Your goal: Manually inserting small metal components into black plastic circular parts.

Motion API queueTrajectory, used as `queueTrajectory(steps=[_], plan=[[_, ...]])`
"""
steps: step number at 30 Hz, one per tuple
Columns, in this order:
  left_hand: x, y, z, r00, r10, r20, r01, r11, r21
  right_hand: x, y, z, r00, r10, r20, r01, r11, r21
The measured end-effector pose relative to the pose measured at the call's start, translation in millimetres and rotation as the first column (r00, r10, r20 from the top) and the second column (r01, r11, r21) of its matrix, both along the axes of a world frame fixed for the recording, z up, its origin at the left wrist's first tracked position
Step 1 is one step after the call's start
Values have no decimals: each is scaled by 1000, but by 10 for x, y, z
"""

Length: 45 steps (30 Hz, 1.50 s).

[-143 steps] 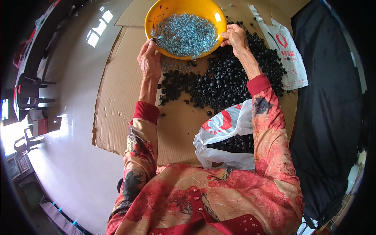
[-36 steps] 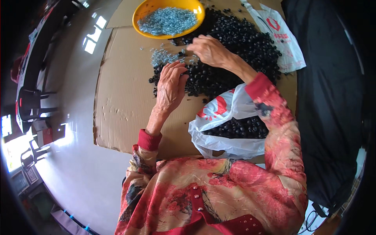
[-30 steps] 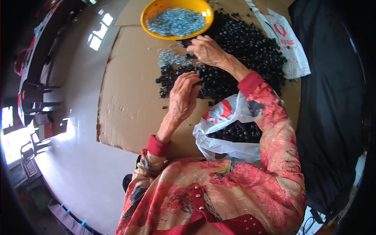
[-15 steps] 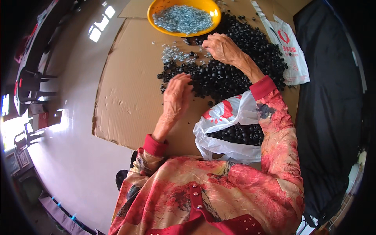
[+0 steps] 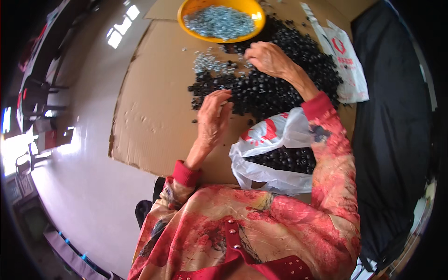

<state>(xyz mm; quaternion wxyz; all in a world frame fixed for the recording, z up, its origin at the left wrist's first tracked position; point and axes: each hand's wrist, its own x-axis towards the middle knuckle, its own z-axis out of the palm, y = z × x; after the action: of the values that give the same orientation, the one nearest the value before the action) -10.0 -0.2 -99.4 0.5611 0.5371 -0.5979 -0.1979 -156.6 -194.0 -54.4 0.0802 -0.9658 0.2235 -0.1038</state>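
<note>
A sheet of brown cardboard (image 5: 149, 102), ribbed and slightly dented, makes the work surface. A seam or fold crosses its far left part, and its left and near edges look rough. Black beads (image 5: 275, 91) lie in a broad heap over its middle and right, with a few strays at the fringe. A patch of small clear pieces (image 5: 209, 63) lies against the heap's far left side, just nearer than the yellow bowl (image 5: 190, 6), which holds many more of them.

The left hand (image 5: 213, 116) is at the heap's near left edge, fingers loosely curled and thumb apart from them; whether it grips anything cannot be told. The right hand (image 5: 268, 58) is over the heap's far side, fingers bent inward, their tips too blurred to show a grip.

Near the body, by the right forearm, a white bag (image 5: 280, 182) gapes over more black beads. A flat white bag (image 5: 352, 79) with red print lies at the cardboard's right edge, next to a long black cloth (image 5: 392, 130).

To the left spreads a pale, shiny floor (image 5: 88, 186), with window light (image 5: 122, 28) reflected at its far end and dark chairs (image 5: 42, 98) along its left side.
</note>
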Motion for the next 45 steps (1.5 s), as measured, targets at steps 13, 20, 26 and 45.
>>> queueTrajectory(steps=[13, 20, 26, 45], plan=[[-70, 141, 124, 788, 21, -615, 178, 949, 261, -33, 160, -184, 993, -1, 118, 12, 996, -92], [117, 41, 194, 131, -56, -990, 387, 922, -1, 264, 93, -354, 978, -7, 207, 19, 998, -57], [164, -58, 150, -31, -66, -997, 412, 908, -73, 302, 58, -426, 999, -24, 38, 27, 995, -99], [126, -184, 379, -124, -151, -981, 409, 893, -189, 406, 796, 688, 850, -26, 527, -143, 950, 278]])
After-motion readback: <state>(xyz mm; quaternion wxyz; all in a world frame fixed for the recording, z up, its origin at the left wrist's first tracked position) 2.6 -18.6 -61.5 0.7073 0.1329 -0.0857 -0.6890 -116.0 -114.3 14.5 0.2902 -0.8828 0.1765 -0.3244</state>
